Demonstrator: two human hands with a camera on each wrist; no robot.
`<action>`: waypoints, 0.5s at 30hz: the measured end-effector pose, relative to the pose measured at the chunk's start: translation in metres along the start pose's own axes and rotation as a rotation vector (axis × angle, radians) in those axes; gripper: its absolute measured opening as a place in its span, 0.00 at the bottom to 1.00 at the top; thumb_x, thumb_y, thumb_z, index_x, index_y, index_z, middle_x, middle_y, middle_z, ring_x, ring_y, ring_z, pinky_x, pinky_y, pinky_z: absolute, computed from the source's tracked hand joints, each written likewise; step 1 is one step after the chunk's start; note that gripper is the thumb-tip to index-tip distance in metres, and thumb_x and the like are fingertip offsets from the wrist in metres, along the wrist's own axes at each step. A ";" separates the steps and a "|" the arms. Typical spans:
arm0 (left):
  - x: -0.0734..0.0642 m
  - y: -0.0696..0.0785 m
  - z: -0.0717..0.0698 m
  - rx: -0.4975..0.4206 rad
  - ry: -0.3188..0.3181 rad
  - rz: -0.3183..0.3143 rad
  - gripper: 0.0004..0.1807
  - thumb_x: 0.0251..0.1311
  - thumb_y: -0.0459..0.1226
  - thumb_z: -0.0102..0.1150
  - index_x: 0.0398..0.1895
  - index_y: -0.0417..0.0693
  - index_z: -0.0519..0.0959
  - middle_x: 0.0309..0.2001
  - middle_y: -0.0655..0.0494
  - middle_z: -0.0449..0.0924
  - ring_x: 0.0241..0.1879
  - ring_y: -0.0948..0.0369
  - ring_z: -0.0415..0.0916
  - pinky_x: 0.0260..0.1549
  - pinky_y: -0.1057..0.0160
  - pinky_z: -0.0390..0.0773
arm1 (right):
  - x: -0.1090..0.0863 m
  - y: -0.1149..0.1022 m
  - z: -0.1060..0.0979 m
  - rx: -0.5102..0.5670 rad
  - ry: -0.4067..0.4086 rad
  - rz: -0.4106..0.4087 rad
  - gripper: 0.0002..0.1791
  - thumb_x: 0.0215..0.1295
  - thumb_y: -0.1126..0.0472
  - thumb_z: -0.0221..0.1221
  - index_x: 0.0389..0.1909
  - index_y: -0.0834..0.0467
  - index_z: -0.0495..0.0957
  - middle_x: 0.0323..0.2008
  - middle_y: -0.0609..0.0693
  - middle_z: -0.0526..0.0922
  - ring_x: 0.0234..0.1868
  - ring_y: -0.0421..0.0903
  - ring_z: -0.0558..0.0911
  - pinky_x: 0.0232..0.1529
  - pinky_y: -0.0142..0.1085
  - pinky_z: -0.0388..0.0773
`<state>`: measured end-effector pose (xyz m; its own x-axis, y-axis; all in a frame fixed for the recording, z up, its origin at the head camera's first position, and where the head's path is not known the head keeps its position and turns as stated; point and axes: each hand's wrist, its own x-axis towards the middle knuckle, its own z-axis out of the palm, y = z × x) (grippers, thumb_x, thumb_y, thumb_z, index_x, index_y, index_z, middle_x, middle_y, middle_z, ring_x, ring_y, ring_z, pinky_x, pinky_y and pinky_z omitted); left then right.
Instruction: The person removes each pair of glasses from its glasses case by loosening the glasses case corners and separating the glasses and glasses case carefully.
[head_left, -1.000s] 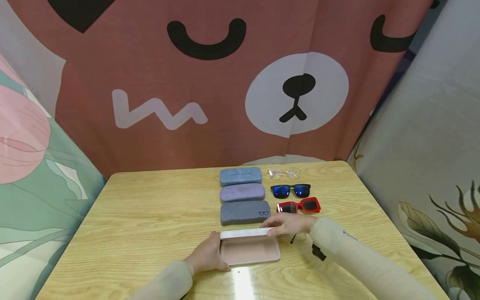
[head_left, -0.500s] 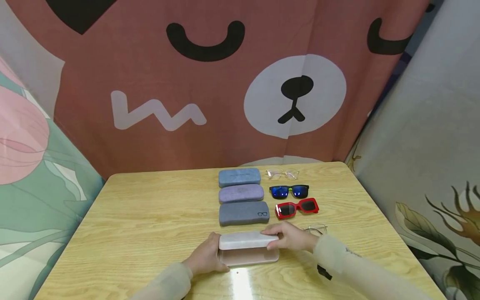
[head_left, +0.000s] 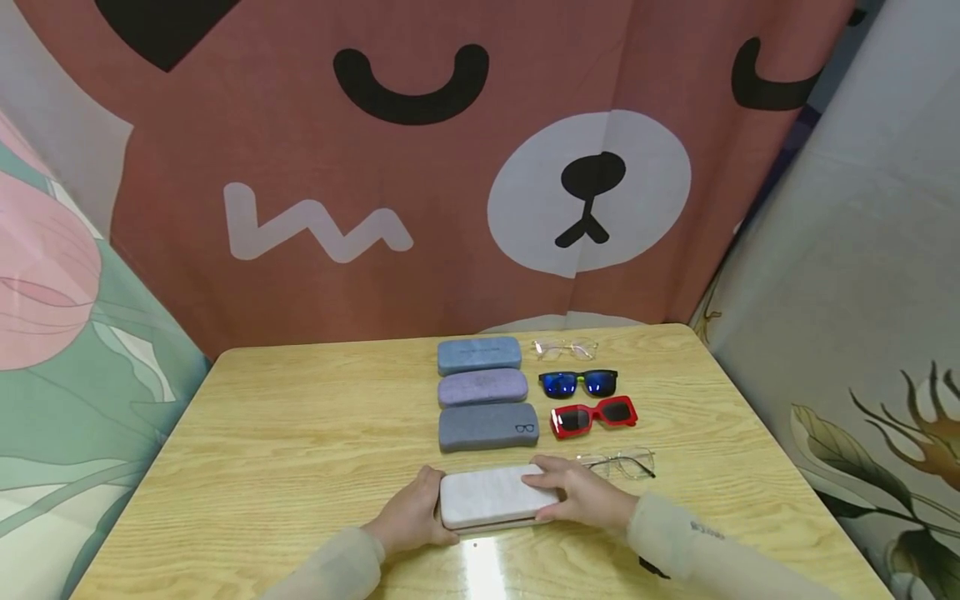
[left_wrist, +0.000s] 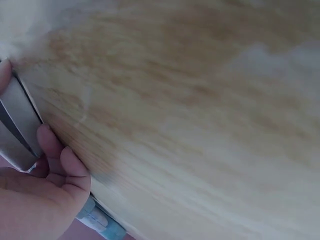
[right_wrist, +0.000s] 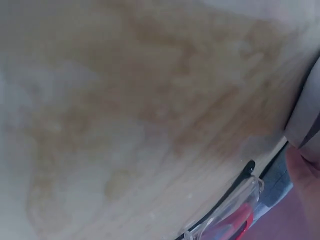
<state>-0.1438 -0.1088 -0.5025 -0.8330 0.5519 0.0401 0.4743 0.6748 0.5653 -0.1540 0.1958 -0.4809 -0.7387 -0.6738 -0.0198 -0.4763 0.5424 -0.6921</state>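
A white hard glasses case (head_left: 491,493) lies near the front of the table, its lid lowered almost onto the base. The left wrist view shows a narrow wedge of gap along the end of the case (left_wrist: 24,107). My left hand (head_left: 405,512) grips the left end, thumb and fingers at opposite sides. At the right end my right hand (head_left: 588,497) holds the lid, fingers on its top and back, thumb at the front. Clear glasses with thin frames (head_left: 630,462) lie just beyond the right hand, partly covered by it.
Behind the case sit a grey case (head_left: 487,427), a purple case (head_left: 482,387) and a blue case (head_left: 478,354). Right of them lie red sunglasses (head_left: 594,416), black sunglasses with blue lenses (head_left: 578,383) and clear glasses (head_left: 565,348). A patterned curtain (head_left: 337,292) hangs behind the table.
The lid of the white case has swung down towards the front, from raised to nearly closed. My right hand moved forward and down with it, uncovering more of the nearest glasses. The left hand stays put.
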 end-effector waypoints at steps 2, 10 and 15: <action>-0.001 0.001 -0.001 0.009 -0.009 0.003 0.40 0.35 0.43 0.81 0.49 0.33 0.70 0.40 0.54 0.67 0.37 0.59 0.72 0.44 0.56 0.78 | 0.000 -0.001 0.001 -0.021 0.015 -0.004 0.32 0.55 0.52 0.69 0.59 0.63 0.77 0.64 0.70 0.67 0.64 0.67 0.68 0.61 0.61 0.63; -0.004 0.006 -0.003 0.039 -0.023 0.021 0.40 0.39 0.43 0.78 0.51 0.31 0.68 0.40 0.52 0.67 0.37 0.59 0.72 0.44 0.56 0.78 | -0.001 -0.001 0.006 -0.075 0.053 -0.009 0.32 0.53 0.51 0.70 0.57 0.63 0.78 0.63 0.69 0.68 0.63 0.66 0.69 0.60 0.58 0.65; -0.005 0.009 -0.002 0.057 -0.006 0.031 0.39 0.38 0.41 0.76 0.51 0.28 0.68 0.40 0.50 0.67 0.35 0.61 0.71 0.41 0.59 0.79 | -0.004 -0.005 0.007 -0.131 0.050 -0.016 0.32 0.54 0.51 0.69 0.58 0.62 0.77 0.63 0.69 0.68 0.63 0.66 0.69 0.60 0.58 0.66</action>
<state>-0.1359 -0.1066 -0.4964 -0.8159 0.5759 0.0516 0.5154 0.6838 0.5165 -0.1455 0.1923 -0.4827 -0.7522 -0.6584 0.0287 -0.5435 0.5951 -0.5921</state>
